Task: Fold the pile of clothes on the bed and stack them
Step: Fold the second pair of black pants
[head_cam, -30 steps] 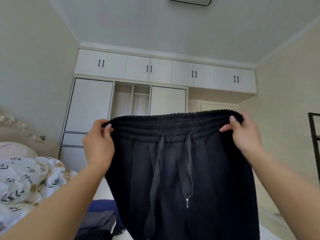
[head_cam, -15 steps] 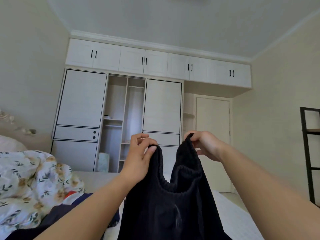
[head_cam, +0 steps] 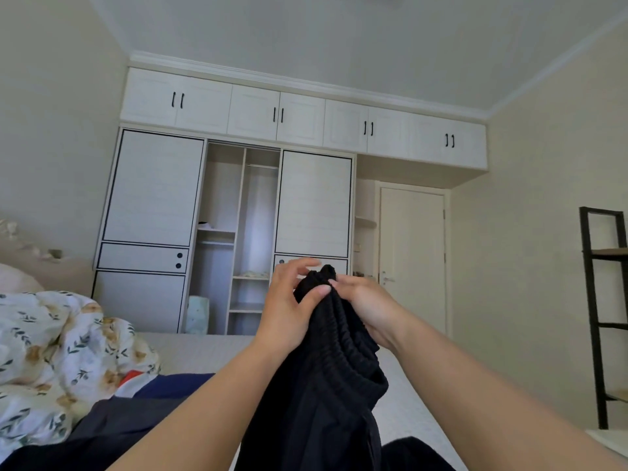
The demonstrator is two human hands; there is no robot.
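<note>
Black trousers (head_cam: 326,385) with a ribbed elastic waistband hang in the air in front of me, folded in half lengthwise with the two waistband ends together. My left hand (head_cam: 289,307) pinches the joined waistband ends from the left, thumb on the cloth. My right hand (head_cam: 365,305) grips the same ends from the right, touching the left hand. The trouser legs drop out of view below. More clothes (head_cam: 136,409), dark grey, navy and a bit of red and white, lie on the bed (head_cam: 204,351) at lower left.
A floral duvet (head_cam: 57,355) is bunched on the bed's left side by a pillow. A white wardrobe (head_cam: 224,215) with an open middle section fills the far wall, next to a closed door (head_cam: 411,260). A black shelf frame (head_cam: 605,317) stands at the right.
My hands went from holding the waistband stretched wide to bringing its two ends together, folding the trousers in half. The hands dropped lower and the view tilted down a little.
</note>
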